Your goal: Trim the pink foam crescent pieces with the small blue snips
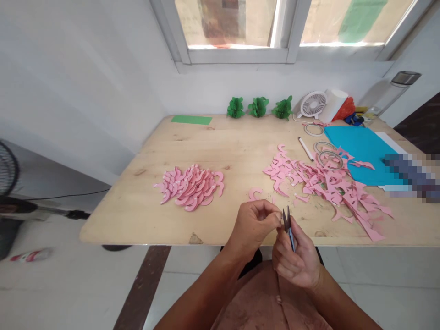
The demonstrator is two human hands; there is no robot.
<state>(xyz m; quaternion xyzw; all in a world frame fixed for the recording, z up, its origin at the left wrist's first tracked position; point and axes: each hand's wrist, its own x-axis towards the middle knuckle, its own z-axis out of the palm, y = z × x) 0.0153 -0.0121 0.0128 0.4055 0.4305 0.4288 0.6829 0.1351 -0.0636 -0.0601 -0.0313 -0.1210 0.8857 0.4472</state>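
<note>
Head view: pale wooden table (240, 142) with visible knots and a rounded corner at lower left, set against a smooth white wall.
Left hand (253, 227): lower centre of the frame, palm turned inward; thumb and forefinger pressed together at the tips, close beside the blades. Anything pinched there is too small to make out.
Right hand (299, 259): just right of it, fingers curled and clamped on the scissors.
Scissors (292, 238): small, with slim dark pointed blades slightly apart and aimed up the frame, and a bluish grip; lower centre.
Curved pink piece (254, 193): a flat, C-shaped cutout lying on the wood just above the left hand.
Pink pile (194, 185): left of centre, many smooth crescent cutouts overlapping in a low heap.
Pink scraps (311, 176): right of centre, jagged, spiky offcuts in a loose, tangled spread.
Tape rolls (314, 135): thin pale rings, right of centre, some resting among the scraps.
Pen (305, 148): white, slender, dark-tipped, left of the rings.
Blue sheets (359, 143): flat, smooth, at right.
Back edge: a flat green strip (191, 120) at left, three ruffled green paper shapes (258, 107) near the middle, and a round white fan (313, 105) at upper right.
</note>
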